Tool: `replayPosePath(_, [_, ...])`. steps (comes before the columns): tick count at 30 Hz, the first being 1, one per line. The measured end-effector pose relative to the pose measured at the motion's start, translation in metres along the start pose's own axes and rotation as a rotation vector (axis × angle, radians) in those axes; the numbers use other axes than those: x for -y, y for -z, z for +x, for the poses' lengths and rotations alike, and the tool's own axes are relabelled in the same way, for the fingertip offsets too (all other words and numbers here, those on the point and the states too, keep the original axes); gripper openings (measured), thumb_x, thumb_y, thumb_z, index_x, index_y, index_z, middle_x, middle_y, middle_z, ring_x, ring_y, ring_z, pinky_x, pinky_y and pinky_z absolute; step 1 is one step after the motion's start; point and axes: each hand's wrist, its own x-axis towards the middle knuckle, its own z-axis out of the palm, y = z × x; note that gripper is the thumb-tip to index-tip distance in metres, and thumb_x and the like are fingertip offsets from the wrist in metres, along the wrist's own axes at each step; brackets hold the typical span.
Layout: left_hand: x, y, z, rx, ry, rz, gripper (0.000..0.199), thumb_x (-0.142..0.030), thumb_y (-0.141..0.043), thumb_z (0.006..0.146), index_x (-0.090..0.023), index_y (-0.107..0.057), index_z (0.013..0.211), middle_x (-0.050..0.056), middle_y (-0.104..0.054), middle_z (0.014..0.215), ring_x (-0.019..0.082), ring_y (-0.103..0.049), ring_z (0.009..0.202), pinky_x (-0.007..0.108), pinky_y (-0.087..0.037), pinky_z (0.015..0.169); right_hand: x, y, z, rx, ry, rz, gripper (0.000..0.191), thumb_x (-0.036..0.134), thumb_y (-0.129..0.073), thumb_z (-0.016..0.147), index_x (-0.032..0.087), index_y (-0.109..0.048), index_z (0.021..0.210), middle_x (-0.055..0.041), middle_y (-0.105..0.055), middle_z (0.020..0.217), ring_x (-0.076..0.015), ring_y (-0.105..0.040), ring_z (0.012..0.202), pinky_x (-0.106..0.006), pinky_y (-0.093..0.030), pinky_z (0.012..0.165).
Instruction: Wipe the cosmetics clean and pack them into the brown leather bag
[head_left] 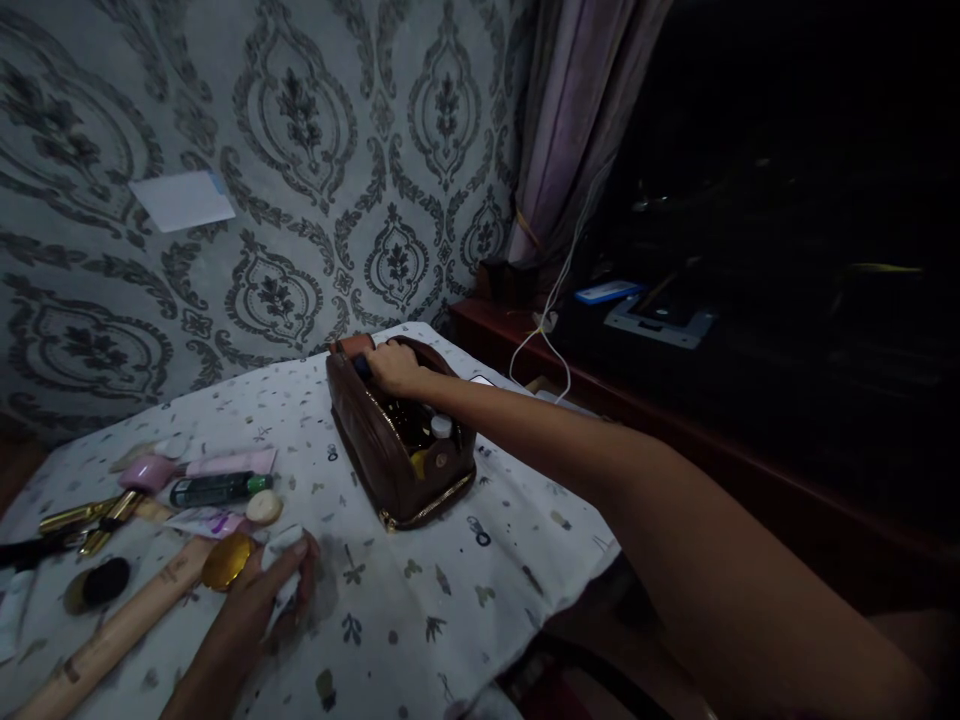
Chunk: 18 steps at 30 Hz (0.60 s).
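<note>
A brown zippered bag (367, 440) stands open on the patterned white cloth. My right hand (396, 368) reaches into its far end, beside a dark item; its fingertips are partly hidden, and what they hold, if anything, cannot be made out. A white-capped item (441, 427) shows inside the bag's near end. To the left of the bag, my left hand (289, 580) is closed around a crumpled white cloth or tissue (281, 545). Touching or close beside that hand is a round gold lid (228, 561).
Left on the cloth (420, 600) lie a green bottle (214, 488), a pink tube (232, 462), a cream round jar (264, 507), gold tubes and a long beige item (127, 620). Behind stands a patterned wall; at right, a dark red ledge (495, 325) with white cables (559, 290).
</note>
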Motion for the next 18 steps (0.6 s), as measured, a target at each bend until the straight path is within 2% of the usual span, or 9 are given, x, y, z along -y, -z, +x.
replayPosePath(4, [-0.001, -0.002, -0.002, -0.017, -0.012, -0.005, 0.053, -0.066, -0.075, 0.067, -0.018, -0.06, 0.082, -0.005, -0.049, 0.053, 0.009, -0.043, 0.046, 0.014, -0.023, 0.038, -0.002, -0.006, 0.0, -0.069, 0.012, -0.012, 0.021, 0.009, -0.066, 0.082, 0.01, -0.066, 0.102, -0.0199, -0.071, 0.11, -0.0314, -0.063, 0.113, -0.04, -0.049, 0.093])
replayPosePath(11, [0.002, 0.0, -0.002, 0.0, -0.09, 0.008, 0.054, -0.067, -0.075, 0.066, -0.016, -0.062, 0.077, -0.003, -0.051, 0.055, 0.01, -0.044, 0.048, 0.016, -0.022, 0.039, -0.005, -0.005, -0.007, -0.174, 0.03, 0.059, 0.027, 0.013, -0.079, 0.069, 0.015, -0.06, 0.087, -0.0131, -0.073, 0.096, -0.0214, -0.066, 0.098, -0.031, -0.049, 0.086])
replayPosePath(15, [0.001, 0.003, 0.0, 0.061, -0.065, 0.014, 0.054, -0.069, -0.076, 0.063, -0.018, -0.063, 0.077, -0.002, -0.052, 0.056, 0.011, -0.045, 0.048, 0.017, -0.021, 0.039, -0.005, 0.008, -0.005, -0.182, 0.013, 0.144, 0.032, 0.014, -0.084, 0.06, 0.019, -0.055, 0.07, -0.0071, -0.072, 0.079, -0.0171, -0.066, 0.081, -0.026, -0.05, 0.077])
replayPosePath(18, [-0.004, 0.008, -0.003, 0.101, -0.053, -0.001, 0.048, -0.064, -0.078, 0.064, -0.02, -0.065, 0.076, 0.0, -0.055, 0.059, 0.012, -0.048, 0.051, 0.018, -0.025, 0.04, 0.0, 0.028, -0.009, -0.169, 0.025, 0.209, 0.027, 0.017, -0.08, 0.066, 0.019, -0.054, 0.062, -0.0035, -0.067, 0.066, -0.0164, -0.064, 0.073, -0.027, -0.049, 0.074])
